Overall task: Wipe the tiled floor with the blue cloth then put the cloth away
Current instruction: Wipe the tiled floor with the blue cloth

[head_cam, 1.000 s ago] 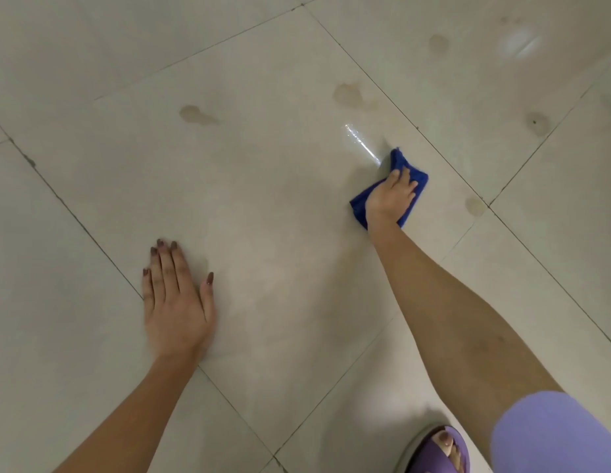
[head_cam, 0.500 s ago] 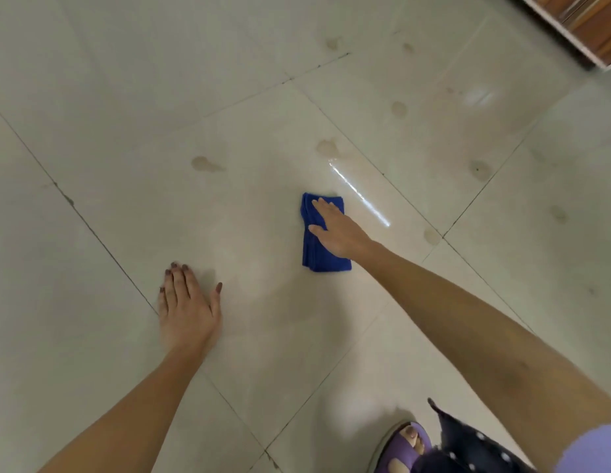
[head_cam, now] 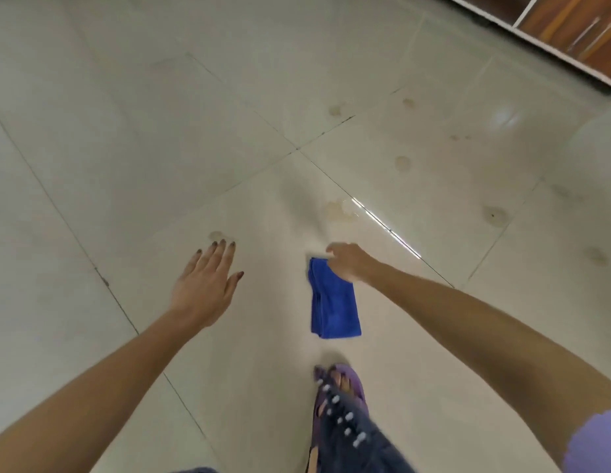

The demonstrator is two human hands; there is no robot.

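One blue cloth [head_cam: 334, 302], folded, soft, light, limp; right hand [head_cam: 351, 264] pinched its top edge, left hand [head_cam: 205, 288] spread empty.

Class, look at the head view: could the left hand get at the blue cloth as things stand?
Probably yes. The left hand is open, with only bare tiled floor between it and the blue cloth. The right hand holds just the cloth's far end.

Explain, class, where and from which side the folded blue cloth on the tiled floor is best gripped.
Take the folded blue cloth at its far short edge, coming from above and the right, where the right hand already rests. It lies flat on the pale tiled floor in stacked layers, so a pinch across that edge likely gathers every layer.
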